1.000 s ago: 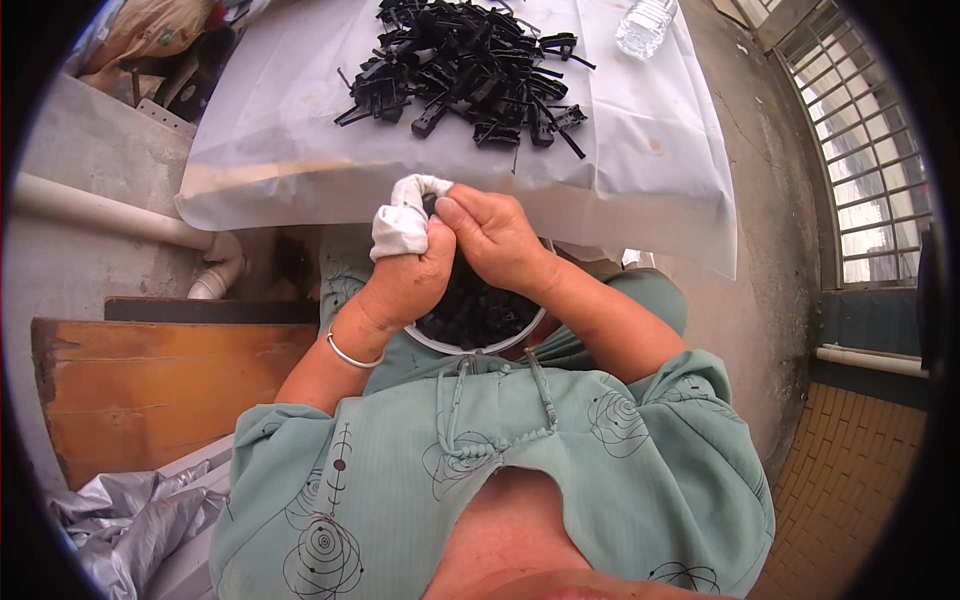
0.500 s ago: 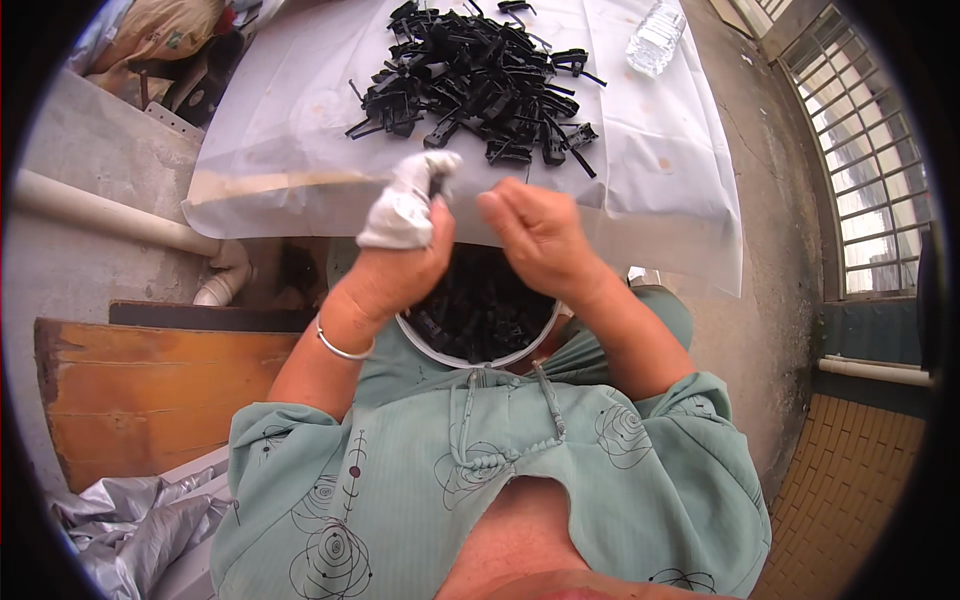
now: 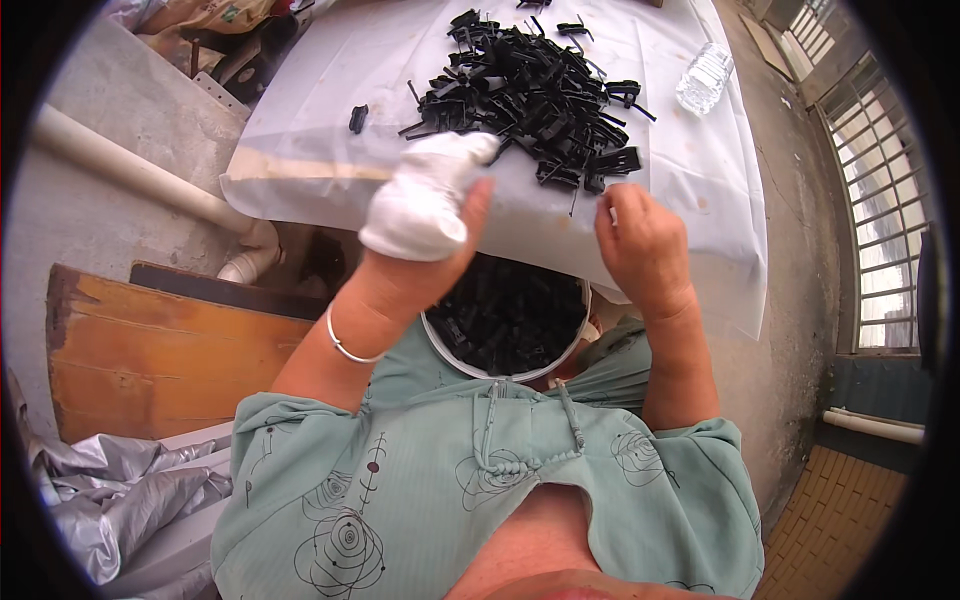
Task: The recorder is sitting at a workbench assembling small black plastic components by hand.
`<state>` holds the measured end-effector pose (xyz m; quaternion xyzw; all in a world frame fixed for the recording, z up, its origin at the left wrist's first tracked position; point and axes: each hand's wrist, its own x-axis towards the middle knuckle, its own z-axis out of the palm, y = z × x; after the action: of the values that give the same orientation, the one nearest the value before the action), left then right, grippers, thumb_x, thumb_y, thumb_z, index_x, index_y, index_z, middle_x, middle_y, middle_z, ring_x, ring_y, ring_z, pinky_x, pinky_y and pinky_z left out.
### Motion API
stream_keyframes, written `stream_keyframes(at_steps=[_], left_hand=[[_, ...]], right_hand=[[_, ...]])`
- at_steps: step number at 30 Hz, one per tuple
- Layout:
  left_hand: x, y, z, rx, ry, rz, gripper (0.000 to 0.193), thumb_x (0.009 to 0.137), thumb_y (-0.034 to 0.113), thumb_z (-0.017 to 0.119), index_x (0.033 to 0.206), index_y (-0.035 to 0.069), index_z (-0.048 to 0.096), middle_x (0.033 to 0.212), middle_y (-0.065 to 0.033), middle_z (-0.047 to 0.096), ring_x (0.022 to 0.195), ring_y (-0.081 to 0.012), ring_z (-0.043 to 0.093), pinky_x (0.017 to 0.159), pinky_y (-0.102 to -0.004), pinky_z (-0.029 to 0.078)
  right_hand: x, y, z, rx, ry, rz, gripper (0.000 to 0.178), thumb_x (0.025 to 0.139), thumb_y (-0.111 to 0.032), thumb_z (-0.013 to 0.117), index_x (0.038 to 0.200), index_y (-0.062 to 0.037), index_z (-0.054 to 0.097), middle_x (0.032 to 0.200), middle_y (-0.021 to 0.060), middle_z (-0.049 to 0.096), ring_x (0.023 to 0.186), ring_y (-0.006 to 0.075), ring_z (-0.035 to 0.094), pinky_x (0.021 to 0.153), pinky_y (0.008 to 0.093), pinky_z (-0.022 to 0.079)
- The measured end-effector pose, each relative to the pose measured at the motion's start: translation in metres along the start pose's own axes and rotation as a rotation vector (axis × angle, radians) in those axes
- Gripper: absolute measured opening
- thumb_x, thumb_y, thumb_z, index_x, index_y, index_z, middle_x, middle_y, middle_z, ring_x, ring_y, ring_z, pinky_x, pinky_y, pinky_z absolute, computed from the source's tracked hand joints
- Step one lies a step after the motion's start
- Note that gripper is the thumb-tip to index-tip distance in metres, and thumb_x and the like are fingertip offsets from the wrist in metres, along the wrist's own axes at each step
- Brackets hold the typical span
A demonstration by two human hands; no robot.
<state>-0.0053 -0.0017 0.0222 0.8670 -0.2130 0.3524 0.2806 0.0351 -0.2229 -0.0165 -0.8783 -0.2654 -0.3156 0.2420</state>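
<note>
My left hand (image 3: 425, 205) has a white cloth glove over its fingers and a bare thumb. It hovers over the table's near edge, by the pile of black plastic parts (image 3: 540, 90), with its fingertips blurred. I cannot make out anything in it. My bare right hand (image 3: 645, 240) is at the near right of the pile, its fingers curled together; what they hold, if anything, is too small to name. Below, between my knees, a white-rimmed bucket (image 3: 505, 377) holds many black parts. A single black part (image 3: 358, 118) lies apart on the table, left of the pile.
A white plastic sheet (image 3: 300, 150) covers the table. A clear plastic bottle (image 3: 704, 78) lies at its right side. To the left are a wooden board (image 3: 170, 360), a pale pipe (image 3: 140, 180) and a silver cover (image 3: 110, 490). A barred window (image 3: 885, 200) is at right.
My hands have moved apart, the right one going right toward the pile's edge. A single black part now lies left of the pile. The whole view has shifted a little.
</note>
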Motion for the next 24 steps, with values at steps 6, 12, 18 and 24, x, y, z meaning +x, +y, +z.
stream_keyframes(at_steps=[6, 12, 18, 24], left_hand=[[-0.002, 0.018, 0.026, -0.137, -0.412, -0.274, 0.036, 0.08, 0.011, 0.059, 0.111, -0.005, 0.05, 0.102, -0.0216, 0.058, 0.09, -0.0355, 0.059, 0.078, -0.0366, 0.047], [-0.018, 0.007, 0.046, -0.381, -0.136, -0.33, 0.036, 0.081, 0.0, 0.054, 0.115, -0.004, 0.048, 0.096, -0.0134, 0.06, 0.085, -0.0182, 0.06, 0.076, -0.029, 0.047], [-0.015, 0.003, 0.035, -0.426, -0.294, -0.497, 0.037, 0.079, 0.004, 0.053, 0.114, -0.005, 0.045, 0.097, -0.0201, 0.059, 0.09, -0.0317, 0.059, 0.078, -0.0325, 0.046], [-0.023, 0.007, 0.044, -0.501, -0.212, -0.496, 0.032, 0.084, 0.007, 0.054, 0.114, -0.003, 0.045, 0.082, -0.0122, 0.058, 0.056, -0.0129, 0.053, 0.054, -0.027, 0.046]], right_hand=[[-0.004, -0.031, 0.003, 0.093, -0.243, -0.423, 0.009, 0.072, -0.009, 0.056, 0.077, -0.0079, 0.048, 0.064, 0.004, 0.046, 0.052, 0.0214, 0.053, 0.046, 0.0336, 0.044], [-0.007, -0.026, 0.021, 0.479, 0.022, -0.166, 0.018, 0.071, -0.002, 0.067, 0.083, -0.0012, 0.054, 0.066, 0.0093, 0.052, 0.053, 0.0256, 0.052, 0.046, 0.0335, 0.042], [-0.002, -0.032, 0.008, 0.629, -0.139, -0.194, 0.019, 0.071, -0.001, 0.069, 0.084, 0.0001, 0.056, 0.065, 0.0097, 0.052, 0.052, 0.024, 0.052, 0.046, 0.032, 0.041], [-0.008, -0.032, 0.021, 0.672, -0.042, -0.106, 0.011, 0.073, -0.001, 0.066, 0.079, -0.0009, 0.057, 0.062, 0.0078, 0.049, 0.049, 0.02, 0.048, 0.045, 0.0297, 0.039]])
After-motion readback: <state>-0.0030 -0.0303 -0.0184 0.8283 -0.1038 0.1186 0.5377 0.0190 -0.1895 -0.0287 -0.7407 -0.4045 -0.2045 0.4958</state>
